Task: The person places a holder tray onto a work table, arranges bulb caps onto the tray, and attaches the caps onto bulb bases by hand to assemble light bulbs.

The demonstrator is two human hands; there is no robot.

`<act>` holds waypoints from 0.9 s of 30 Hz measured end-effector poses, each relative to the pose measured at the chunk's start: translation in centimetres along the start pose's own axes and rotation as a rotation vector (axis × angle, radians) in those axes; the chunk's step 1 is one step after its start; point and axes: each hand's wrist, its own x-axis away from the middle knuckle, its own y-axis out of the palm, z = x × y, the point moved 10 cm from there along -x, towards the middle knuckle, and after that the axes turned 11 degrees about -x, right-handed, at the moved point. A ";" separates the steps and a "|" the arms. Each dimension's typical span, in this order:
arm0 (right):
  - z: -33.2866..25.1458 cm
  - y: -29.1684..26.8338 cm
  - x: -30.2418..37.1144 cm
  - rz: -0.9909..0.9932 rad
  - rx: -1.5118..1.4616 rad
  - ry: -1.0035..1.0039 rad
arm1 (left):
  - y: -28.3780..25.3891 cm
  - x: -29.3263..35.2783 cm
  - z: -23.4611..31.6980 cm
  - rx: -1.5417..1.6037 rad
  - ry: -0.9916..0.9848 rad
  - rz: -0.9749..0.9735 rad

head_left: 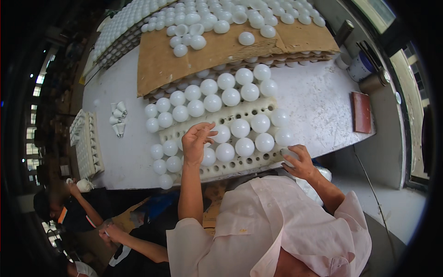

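A cream tray (235, 165) with rows of round holes lies before me at the table's near edge, carrying several rows of round white bulb covers (244, 147). Over its middle is my left hand (194, 144), fingers half bent and apart, close beside one cover (221, 134); I see nothing in its grasp. At the tray's right end, my right hand (302, 162) has its fingers curled round a white bulb cover (290, 157), partly hidden by the hand. A second pair of cover rows (212, 103) stands farther back, with a bare strip of holes between the pairs.
Behind are brown cardboard sheets (203, 53) strewn with loose covers, and stacked trays (124, 27). Small white bulb bases (118, 121) and another tray (87, 147) sit left. A reddish-brown book-like object (361, 112) and a metal flask (374, 82) stand right. Another person's hands (110, 231) are lower left.
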 end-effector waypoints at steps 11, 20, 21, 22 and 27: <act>0.2 0.4 -1.0 0.116 -0.010 0.364 | -31.9 -3.1 -0.5 -0.378 0.005 0.716; 0.9 -0.5 -8.2 0.152 0.241 0.494 | -53.7 -10.0 -7.6 -1.060 -0.391 0.919; 1.3 -0.3 -8.7 0.112 0.248 0.485 | -56.1 -10.5 -8.4 -1.039 -0.377 0.911; 1.4 0.0 -9.2 0.073 0.272 0.487 | -57.5 -11.5 -9.2 -1.041 -0.403 0.891; 3.7 3.0 -16.3 -0.026 0.247 0.441 | -68.1 -10.6 -13.0 -1.113 -0.484 0.883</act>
